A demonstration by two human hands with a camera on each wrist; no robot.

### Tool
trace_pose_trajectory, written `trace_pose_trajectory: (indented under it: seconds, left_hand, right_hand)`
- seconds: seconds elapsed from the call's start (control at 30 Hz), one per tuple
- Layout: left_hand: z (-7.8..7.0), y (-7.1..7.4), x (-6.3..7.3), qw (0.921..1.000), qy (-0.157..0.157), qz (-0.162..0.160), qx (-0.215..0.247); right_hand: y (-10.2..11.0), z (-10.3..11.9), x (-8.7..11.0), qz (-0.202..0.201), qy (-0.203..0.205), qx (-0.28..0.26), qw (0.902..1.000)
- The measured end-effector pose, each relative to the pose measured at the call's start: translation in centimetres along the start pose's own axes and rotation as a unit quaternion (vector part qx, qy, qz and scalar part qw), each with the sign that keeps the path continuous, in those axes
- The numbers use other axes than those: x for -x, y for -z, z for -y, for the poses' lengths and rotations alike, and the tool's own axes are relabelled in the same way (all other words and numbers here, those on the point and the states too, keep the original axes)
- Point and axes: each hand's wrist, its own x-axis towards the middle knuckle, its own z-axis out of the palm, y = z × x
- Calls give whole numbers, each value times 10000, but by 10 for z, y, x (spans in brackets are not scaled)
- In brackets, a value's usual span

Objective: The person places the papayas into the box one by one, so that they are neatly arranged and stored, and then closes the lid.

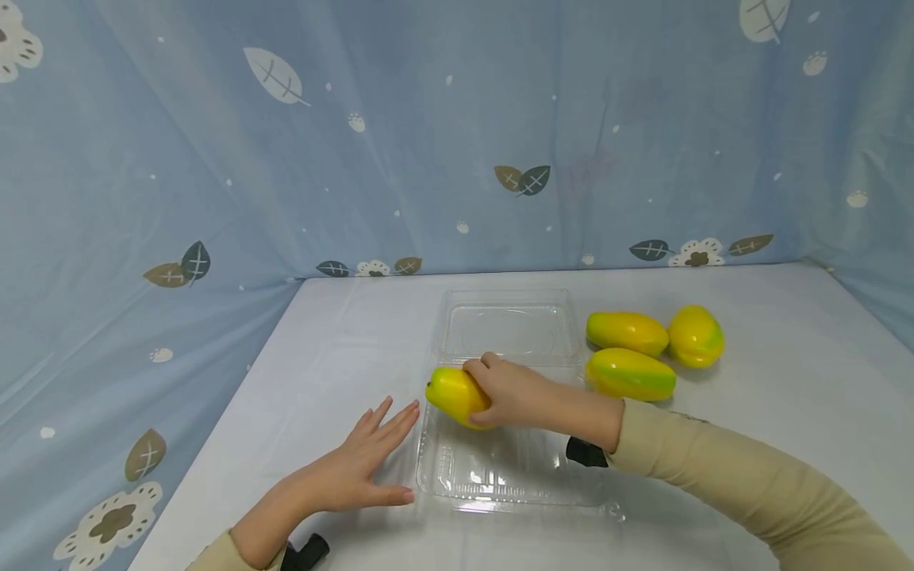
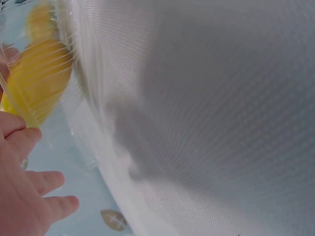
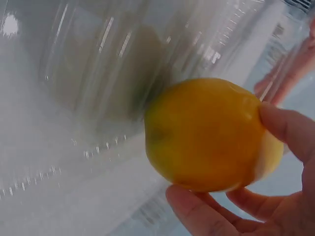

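Note:
My right hand (image 1: 517, 392) grips a yellow papaya (image 1: 455, 396) with green tinges, its thumb on one side and fingers on the other. That papaya is over the left part of a clear plastic clamshell box (image 1: 514, 480), whose lid (image 1: 507, 327) lies folded back away from me. In the right wrist view the papaya (image 3: 206, 135) appears close over the box's ribbed floor. At the left edge of the box, my left hand (image 1: 364, 460) has its fingers spread and holds nothing. The left wrist view shows the left fingers (image 2: 47, 182) near the clear wall, with yellow fruit behind it.
Right of the lid, on the white tabletop (image 1: 343, 341), lie three more papayas: one at the back (image 1: 627, 333), one in front (image 1: 631, 374) and one farther right (image 1: 696, 337). A blue leaf-patterned curtain (image 1: 428, 143) hangs behind and along the sides.

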Motion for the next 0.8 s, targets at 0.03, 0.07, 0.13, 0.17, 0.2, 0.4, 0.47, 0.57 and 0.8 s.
trace_pose_trajectory:
  seconds: [0.03, 0.07, 0.13, 0.17, 0.2, 0.4, 0.47, 0.57, 0.8]
  left_hand:
    - [0, 0, 0, 10000, -1, -6, -4]
    - [0, 0, 0, 10000, 12, 0, -1]
    - [0, 0, 0, 10000, 22, 7, 3]
    - [0, 0, 0, 10000, 25, 11, 1]
    - [-1, 0, -1, 10000, 32, 13, 0]
    - [-1, 0, -1, 10000, 73, 49, 33]
    - [-1, 0, -1, 10000, 62, 48, 28]
    - [-1, 0, -1, 10000, 24, 29, 34]
    - [0, 1, -1, 9999, -97, 1, 56]
  right_hand:
    - [-1, 0, 0, 4, 3, 58, 10000]
    - [-2, 1, -1, 0, 19, 99, 9999]
    - [-4, 1, -1, -29, 46, 205, 9998]
    - [-4, 2, -1, -51, 47, 245, 9997]
    - [-4, 2, -1, -80, 50, 275, 9996]
    - [-5, 4, 1, -206, 63, 438, 9988]
    - [-4, 4, 3, -209, 88, 457, 9987]
    - [3, 3, 5, -197, 46, 430, 9989]
    - [42, -11, 23, -474, -97, 297, 9984]
